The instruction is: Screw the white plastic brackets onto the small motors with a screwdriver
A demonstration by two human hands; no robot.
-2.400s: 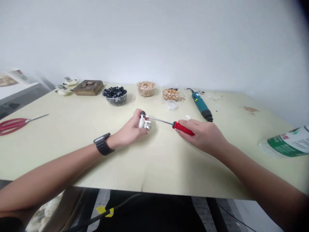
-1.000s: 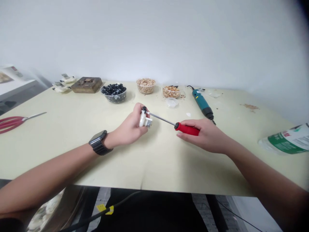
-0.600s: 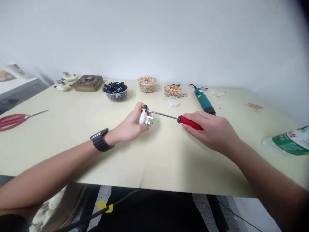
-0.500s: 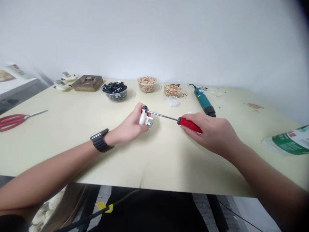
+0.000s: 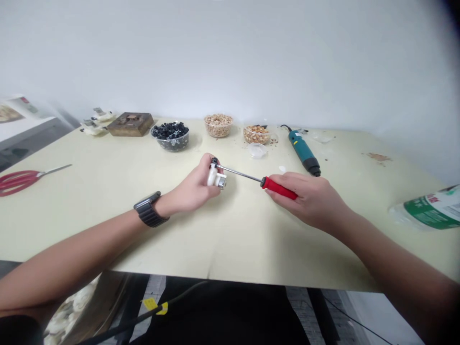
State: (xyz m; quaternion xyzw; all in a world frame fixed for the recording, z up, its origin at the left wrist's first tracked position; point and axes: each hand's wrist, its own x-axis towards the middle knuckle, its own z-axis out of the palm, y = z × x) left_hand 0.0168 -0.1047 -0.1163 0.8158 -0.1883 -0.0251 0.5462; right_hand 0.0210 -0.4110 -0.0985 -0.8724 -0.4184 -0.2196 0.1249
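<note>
My left hand (image 5: 194, 188), with a black watch (image 5: 150, 209) at its wrist, is closed around a small white plastic part (image 5: 212, 177). A silvery cylinder like a small motor (image 5: 222, 182) sticks out of the part's lower right, and a black piece (image 5: 214, 162) sits at its top. In my right hand (image 5: 309, 194) is a screwdriver (image 5: 278, 188), gripped by its red handle. Its metal shaft points left, and the tip meets the part beside the black piece. My left fingers hide some of the white part.
Along the back stand a wooden box (image 5: 130, 124), a bowl of black pieces (image 5: 170, 139), and bowls of small screws (image 5: 218, 127) and brass-coloured pieces (image 5: 256, 136). A teal electric screwdriver (image 5: 304, 152) lies right of them. Red scissors (image 5: 21, 181) lie left, a green-labelled bottle (image 5: 427, 211) right.
The screwdriver and my right hand have shifted slightly left and down. My left hand and the white part stay nearly in place.
</note>
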